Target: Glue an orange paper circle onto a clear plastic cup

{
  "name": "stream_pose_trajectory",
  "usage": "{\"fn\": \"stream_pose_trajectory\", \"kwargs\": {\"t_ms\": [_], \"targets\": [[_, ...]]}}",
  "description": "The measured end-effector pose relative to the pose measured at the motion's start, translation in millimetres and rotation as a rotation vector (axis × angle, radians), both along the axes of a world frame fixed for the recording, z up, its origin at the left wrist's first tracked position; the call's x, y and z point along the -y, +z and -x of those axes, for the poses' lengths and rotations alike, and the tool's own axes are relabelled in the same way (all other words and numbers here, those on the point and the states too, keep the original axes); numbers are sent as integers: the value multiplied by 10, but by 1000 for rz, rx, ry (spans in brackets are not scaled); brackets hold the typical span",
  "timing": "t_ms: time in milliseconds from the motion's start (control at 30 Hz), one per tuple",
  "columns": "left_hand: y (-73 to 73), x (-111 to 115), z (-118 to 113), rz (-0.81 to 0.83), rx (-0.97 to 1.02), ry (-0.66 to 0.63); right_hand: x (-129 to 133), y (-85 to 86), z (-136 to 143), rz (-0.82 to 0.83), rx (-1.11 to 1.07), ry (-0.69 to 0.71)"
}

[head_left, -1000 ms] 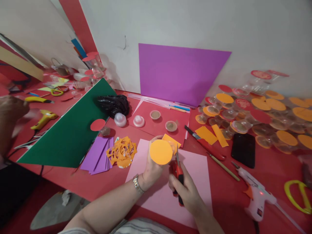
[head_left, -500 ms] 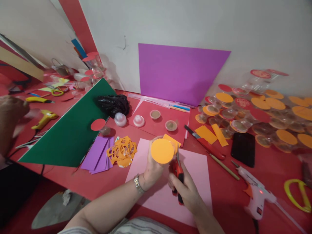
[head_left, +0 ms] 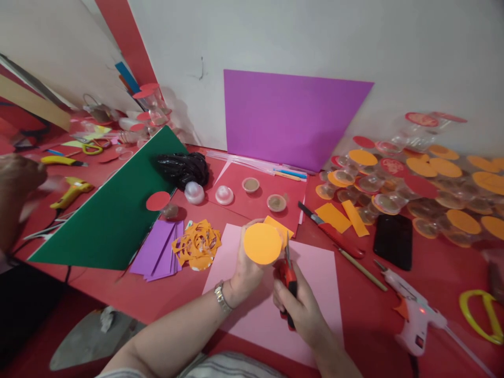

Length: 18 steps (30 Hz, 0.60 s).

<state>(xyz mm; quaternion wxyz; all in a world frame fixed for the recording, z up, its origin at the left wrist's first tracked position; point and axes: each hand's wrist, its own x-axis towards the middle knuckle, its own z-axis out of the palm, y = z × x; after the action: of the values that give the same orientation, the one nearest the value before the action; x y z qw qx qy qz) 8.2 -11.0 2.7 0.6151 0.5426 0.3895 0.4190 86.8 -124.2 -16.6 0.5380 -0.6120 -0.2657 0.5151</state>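
Disc (head_left: 262, 243) is edging toward three o'clock, left hand (head_left: 246, 275) clasping it; right hand (head_left: 304, 303) is squeezing scissors (head_left: 291, 281), slipping blades possibly nicking it.

A black rectangular phone (head_left: 392, 242) lies on the red table (head_left: 364, 307); a crumpled black plastic bag (head_left: 188, 170) sits beside a green board (head_left: 118, 210).

On the worktop (head_left: 173, 300) we are finding scraps (head_left: 197, 244) left of the near sheet (head_left: 260, 323), strips (head_left: 157, 249) farther left. Disc (head_left: 262, 243) is staying left of scissors (head_left: 290, 286). Phone (head_left: 392, 241) is lying right, glue gun (head_left: 418, 315) before it. Behind, panel (head_left: 291, 118) is standing.
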Motion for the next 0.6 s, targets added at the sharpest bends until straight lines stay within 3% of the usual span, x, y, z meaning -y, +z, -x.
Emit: {"fn": "stream_pose_trajectory", "kwargs": {"t_ms": [300, 600], "targets": [[-38, -73, -51, 14, 99, -50, -10, 50, -28, 69, -3, -11], [222, -89, -17, 11, 47, -100, -20, 97, -38, 27, -13, 1]]}}
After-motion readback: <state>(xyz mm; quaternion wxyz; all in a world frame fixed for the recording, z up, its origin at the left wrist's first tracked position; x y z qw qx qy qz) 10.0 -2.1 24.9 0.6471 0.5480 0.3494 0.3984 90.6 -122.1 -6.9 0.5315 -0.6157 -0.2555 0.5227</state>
